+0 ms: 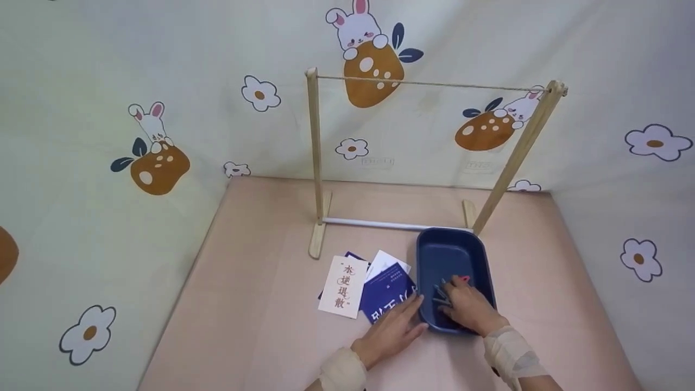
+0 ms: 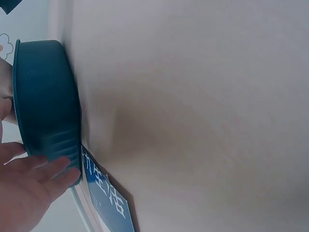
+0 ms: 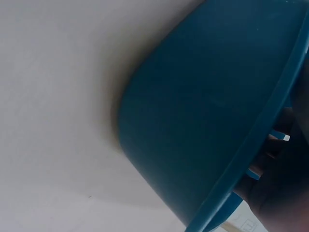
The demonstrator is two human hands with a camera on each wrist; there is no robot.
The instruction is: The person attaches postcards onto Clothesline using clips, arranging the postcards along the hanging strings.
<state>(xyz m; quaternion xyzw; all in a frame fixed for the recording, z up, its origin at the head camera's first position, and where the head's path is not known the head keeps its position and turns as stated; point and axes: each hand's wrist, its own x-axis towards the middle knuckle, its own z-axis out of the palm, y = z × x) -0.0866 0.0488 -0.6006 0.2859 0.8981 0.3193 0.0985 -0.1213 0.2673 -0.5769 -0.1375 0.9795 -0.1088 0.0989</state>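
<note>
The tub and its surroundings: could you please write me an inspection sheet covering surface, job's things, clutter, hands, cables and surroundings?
Surface: plain pinkish top.
Job's things: blue tub, standing upright; small pieces inside, partly hidden, too unclear to identify; overlapping cards left of the tub.
Clutter: nothing seen.
Hands: left hand at the tub's near left side, fingers extended; right hand inside the tub at the small pieces, grip unclear.
Cables: nothing seen.
Surroundings: wooden rack behind the tub, nothing hanging on its string; pale walls with rabbit and flower prints.
</note>
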